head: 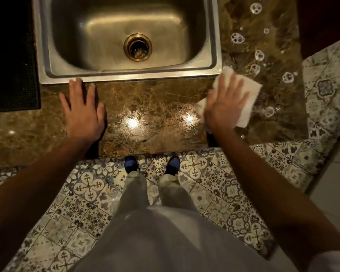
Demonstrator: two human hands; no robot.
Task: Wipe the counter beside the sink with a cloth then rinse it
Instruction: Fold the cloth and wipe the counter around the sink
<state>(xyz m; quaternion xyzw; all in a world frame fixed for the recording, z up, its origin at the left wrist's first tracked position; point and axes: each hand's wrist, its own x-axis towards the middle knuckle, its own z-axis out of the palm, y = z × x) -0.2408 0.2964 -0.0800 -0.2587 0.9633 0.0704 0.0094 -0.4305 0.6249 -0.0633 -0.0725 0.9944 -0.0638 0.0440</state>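
A white cloth (248, 95) lies flat on the brown marble counter (155, 107) just right of the steel sink's (214, 36) front corner. My right hand (226, 103) presses down on the cloth with fingers spread, covering its middle. My left hand (82, 112) rests flat on the counter in front of the sink, fingers apart and fingertips at the sink rim, holding nothing. Several rings of white foam and water (237, 38) dot the counter strip to the right of the sink.
A black mat (10, 61) lies on the counter left of the sink. The sink basin has a brass drain (137, 47). The counter's front edge runs just above my shoes (132, 163) on the patterned tile floor.
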